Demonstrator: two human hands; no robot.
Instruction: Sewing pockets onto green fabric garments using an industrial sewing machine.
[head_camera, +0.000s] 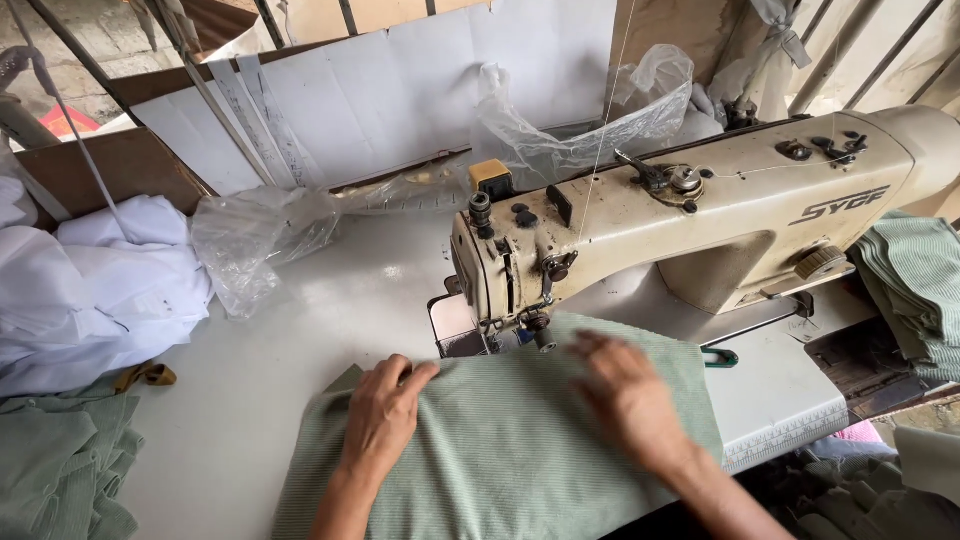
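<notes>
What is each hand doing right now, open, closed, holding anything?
Left hand: fingers curled, pressing on the green fabric, no clear grip.
Right hand: open, flat on the same fabric beside the sewing machine; slightly blurred.
</notes>
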